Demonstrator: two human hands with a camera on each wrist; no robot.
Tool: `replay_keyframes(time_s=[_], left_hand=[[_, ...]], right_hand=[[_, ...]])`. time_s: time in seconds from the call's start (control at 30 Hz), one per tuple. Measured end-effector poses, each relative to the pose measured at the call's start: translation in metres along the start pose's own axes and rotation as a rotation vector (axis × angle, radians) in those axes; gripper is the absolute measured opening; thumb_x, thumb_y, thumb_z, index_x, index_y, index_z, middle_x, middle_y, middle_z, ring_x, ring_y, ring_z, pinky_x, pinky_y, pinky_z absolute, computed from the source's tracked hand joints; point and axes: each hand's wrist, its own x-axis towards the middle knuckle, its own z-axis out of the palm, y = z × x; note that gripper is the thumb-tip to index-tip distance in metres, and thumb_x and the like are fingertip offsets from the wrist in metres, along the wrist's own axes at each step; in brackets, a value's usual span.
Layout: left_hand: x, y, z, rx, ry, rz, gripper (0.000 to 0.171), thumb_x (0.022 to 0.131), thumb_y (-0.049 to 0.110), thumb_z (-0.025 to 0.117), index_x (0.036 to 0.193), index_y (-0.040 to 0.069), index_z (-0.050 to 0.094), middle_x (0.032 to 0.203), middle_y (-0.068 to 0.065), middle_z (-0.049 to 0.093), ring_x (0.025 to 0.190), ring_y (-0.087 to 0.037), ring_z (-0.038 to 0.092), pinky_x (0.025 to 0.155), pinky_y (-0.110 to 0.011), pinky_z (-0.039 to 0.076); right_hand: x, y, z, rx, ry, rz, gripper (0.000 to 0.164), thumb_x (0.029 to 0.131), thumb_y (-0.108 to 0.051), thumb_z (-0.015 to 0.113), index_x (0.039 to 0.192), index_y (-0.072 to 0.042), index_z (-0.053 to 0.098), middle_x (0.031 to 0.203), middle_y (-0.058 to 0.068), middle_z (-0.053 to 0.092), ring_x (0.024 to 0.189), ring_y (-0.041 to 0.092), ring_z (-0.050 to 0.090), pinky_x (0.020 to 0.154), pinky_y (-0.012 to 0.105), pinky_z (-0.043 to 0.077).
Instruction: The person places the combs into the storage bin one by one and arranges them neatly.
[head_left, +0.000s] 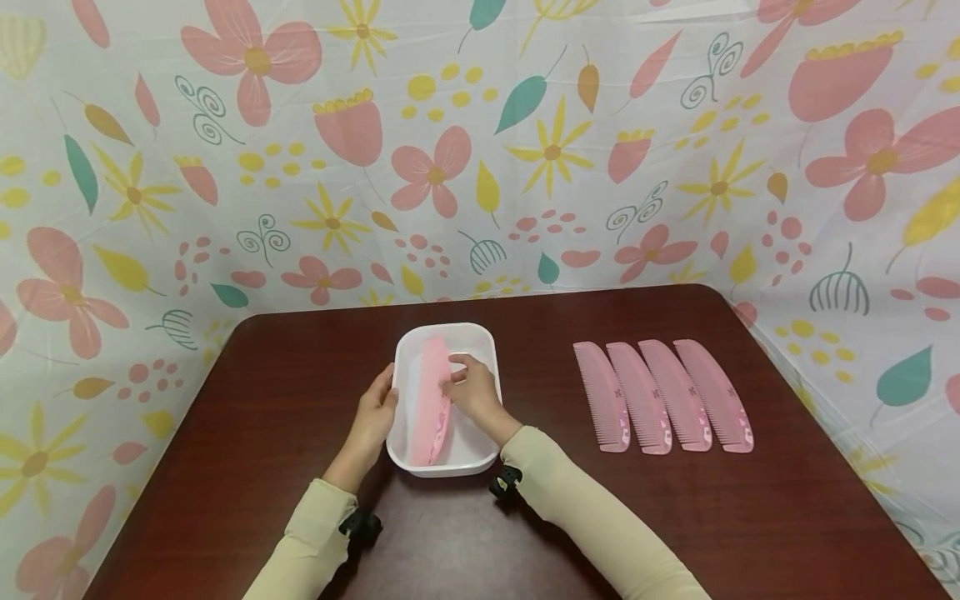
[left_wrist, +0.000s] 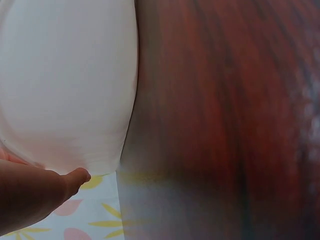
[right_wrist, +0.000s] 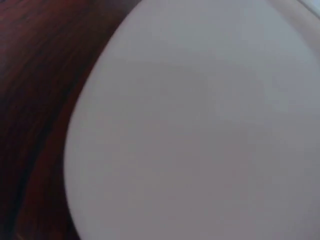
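Note:
A white plastic tray [head_left: 444,469] stands on the table, with a pink comb [head_left: 432,404] set lengthwise inside it, tilted on edge. My right hand [head_left: 476,390] reaches over the tray's right rim and pinches the comb near its middle. At the left rim, my left hand [head_left: 372,417] touches the tray's outer side with thumb and fingers extended. In the left wrist view part of the left hand [left_wrist: 37,195] shows against the tray wall [left_wrist: 75,85]. Only the tray's wall [right_wrist: 190,130] fills the right wrist view; the right hand is hidden there.
Several pink combs [head_left: 651,397] lie side by side on the right of the dark wooden table [head_left: 300,375]. A floral cloth [head_left: 480,150] hangs behind and around the table. Black wrist devices [head_left: 362,527] sit on both wrists.

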Motion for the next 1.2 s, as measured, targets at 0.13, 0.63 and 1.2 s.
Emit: replay_keyframes(time_s=[0.13,0.63,1.2], left_hand=[[0.000,0.000,0.000,-0.003,-0.003,0.002,0.050,0.102,0.002,0.036,0.150,-0.001,0.026,0.151,-0.023,0.031,0.137,-0.034,0.033,0.114,-0.049,0.025],[-0.001,0.001,0.000,-0.001,0.000,0.014,0.050,0.101,0.001,0.036,0.150,-0.001,0.026,0.152,-0.024,0.030,0.137,-0.034,0.032,0.114,-0.049,0.025],[-0.002,0.002,0.001,-0.003,0.011,0.008,0.049,0.101,0.001,0.036,0.150,-0.002,0.026,0.151,-0.024,0.032,0.135,-0.036,0.034,0.113,-0.049,0.027]], right_hand=[[0.000,0.003,0.003,-0.018,-0.004,0.001,0.045,0.082,-0.001,0.069,0.126,0.004,0.057,0.091,0.021,0.068,0.066,0.025,0.067,0.059,0.028,0.054],[0.003,0.011,0.009,-0.069,-0.033,0.015,0.049,0.078,0.005,0.068,0.125,0.007,0.057,0.094,0.020,0.068,0.085,0.031,0.067,0.069,0.032,0.056],[-0.003,0.006,0.005,-0.086,-0.047,-0.025,0.044,0.079,0.005,0.069,0.121,0.010,0.059,0.107,0.023,0.064,0.100,0.035,0.062,0.083,0.039,0.054]])
